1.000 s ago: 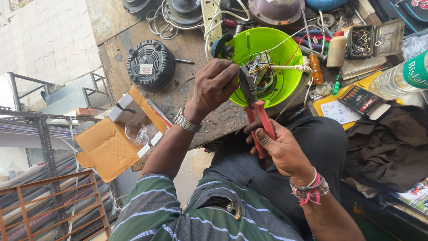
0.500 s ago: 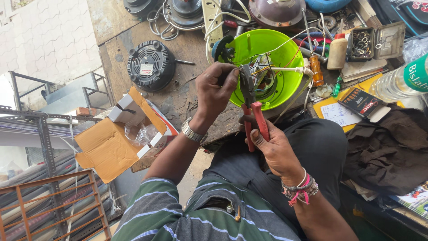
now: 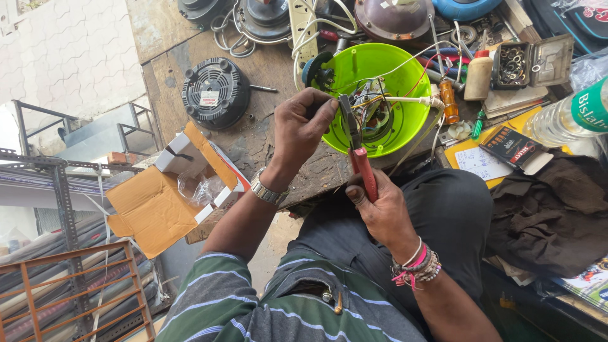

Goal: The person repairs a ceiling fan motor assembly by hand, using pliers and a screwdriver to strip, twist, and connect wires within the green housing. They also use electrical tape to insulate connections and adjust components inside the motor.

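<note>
At a cluttered wooden workbench (image 3: 253, 136), a person's right hand (image 3: 380, 209) grips red-handled metal pliers (image 3: 358, 149) while the left hand (image 3: 304, 126) pinches what appears to be a wire over the upturned lime-green plastic appliance base (image 3: 392, 130); a slip could nick neighbouring wires

The open housing (image 3: 405, 82) sits on the workbench (image 3: 253, 133) (motor base (image 3: 215, 92) to its left).

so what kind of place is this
Probably a small appliance repair shop: an opened green appliance housing with bare wires, red-handled pliers in the right hand, and a tin of small parts.
</note>
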